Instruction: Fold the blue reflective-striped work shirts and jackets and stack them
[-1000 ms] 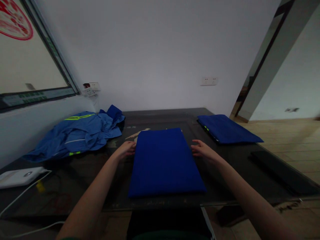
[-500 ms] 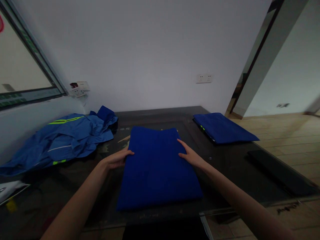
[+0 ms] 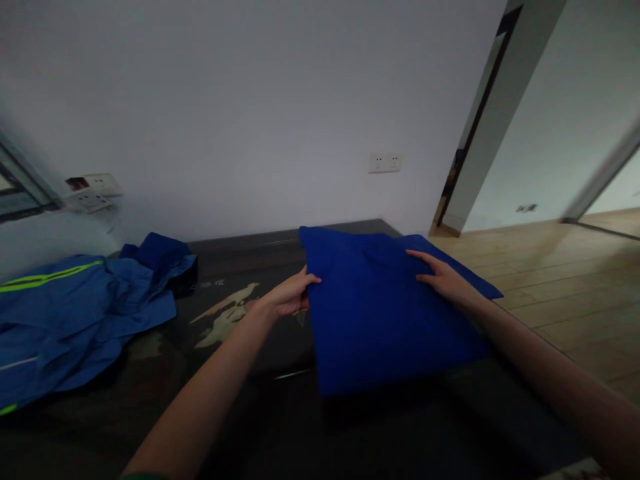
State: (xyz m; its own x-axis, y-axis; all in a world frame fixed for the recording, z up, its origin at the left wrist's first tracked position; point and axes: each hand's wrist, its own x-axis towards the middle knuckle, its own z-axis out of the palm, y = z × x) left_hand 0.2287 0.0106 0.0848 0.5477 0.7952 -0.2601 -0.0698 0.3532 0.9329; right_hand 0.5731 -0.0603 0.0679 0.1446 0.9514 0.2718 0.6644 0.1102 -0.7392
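A folded dark blue garment (image 3: pixel 373 313) is held up off the dark table between my two hands, its front edge raised with shadow beneath. My left hand (image 3: pixel 293 293) grips the left edge, thumb on top and the other fingers curled underneath. At the right side, my right hand (image 3: pixel 443 277) grips the garment with thumb and forefinger showing against the cloth; its other fingers are hidden. Behind it lies a second folded blue garment (image 3: pixel 455 263), partly covered from view by the held one and my right hand.
A crumpled blue jacket (image 3: pixel 85 313) with yellow-green stripes lies on the left of the dark table (image 3: pixel 240 253). The white wall with a double socket (image 3: pixel 385 163) stands behind the table. Tiled floor (image 3: pixel 565 267) extends to the right.
The held garment has been lifted off the table and carried right, towards the second folded garment, which it now partly hides. My view has turned right.
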